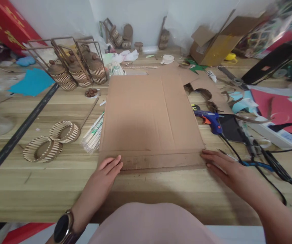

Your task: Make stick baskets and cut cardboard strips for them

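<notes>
A large sheet of brown cardboard [141,112] lies flat in front of me, with a creased strip along its near edge. My left hand [107,173] is at the near left corner, its fingers close together over the strip and the thumb out of sight. At the near right corner, my right hand [224,167] has its fingertips on the cardboard's edge; its thumb is hidden too. Close to the sheet's left side are wrapped white sticks [94,134]. Just off its right side rests a blue glue gun [210,120] with an orange trigger.
Two striped round rings [43,149] sit at left, near a long black strip [21,134]. Lidded striped baskets with tall handles [81,69] stand behind. Cardboard offcuts [212,93], pliers [259,165], cables and a white power strip [280,134] crowd the right. An open box [217,44] stands behind.
</notes>
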`<state>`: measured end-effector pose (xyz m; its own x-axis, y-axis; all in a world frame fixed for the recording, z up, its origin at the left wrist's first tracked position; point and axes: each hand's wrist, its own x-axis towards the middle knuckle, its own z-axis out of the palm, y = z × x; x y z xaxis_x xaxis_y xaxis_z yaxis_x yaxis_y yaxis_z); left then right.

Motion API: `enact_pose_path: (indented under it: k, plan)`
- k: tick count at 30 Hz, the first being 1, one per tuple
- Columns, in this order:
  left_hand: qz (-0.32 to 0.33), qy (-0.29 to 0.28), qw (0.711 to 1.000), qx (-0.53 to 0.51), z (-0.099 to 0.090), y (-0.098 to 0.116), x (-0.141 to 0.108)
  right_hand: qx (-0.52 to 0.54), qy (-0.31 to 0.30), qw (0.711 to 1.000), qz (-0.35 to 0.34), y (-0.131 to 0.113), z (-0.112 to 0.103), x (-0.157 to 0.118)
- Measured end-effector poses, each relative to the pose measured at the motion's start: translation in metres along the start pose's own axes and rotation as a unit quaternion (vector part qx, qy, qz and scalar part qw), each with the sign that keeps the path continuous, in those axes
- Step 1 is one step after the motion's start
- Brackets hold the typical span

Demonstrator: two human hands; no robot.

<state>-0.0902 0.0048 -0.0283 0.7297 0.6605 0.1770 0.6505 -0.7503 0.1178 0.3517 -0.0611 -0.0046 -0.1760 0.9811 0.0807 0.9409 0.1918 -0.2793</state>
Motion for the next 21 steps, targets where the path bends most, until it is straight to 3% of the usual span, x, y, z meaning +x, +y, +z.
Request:
enact_pose_path:
  k: [21]
  plan:
    - [-0.007,-0.032,0.999,-0.005,-0.0014,0.0012,0.0016,-0.022,0.002,1.000,-0.015,0.0003,0.0043,0.0052]
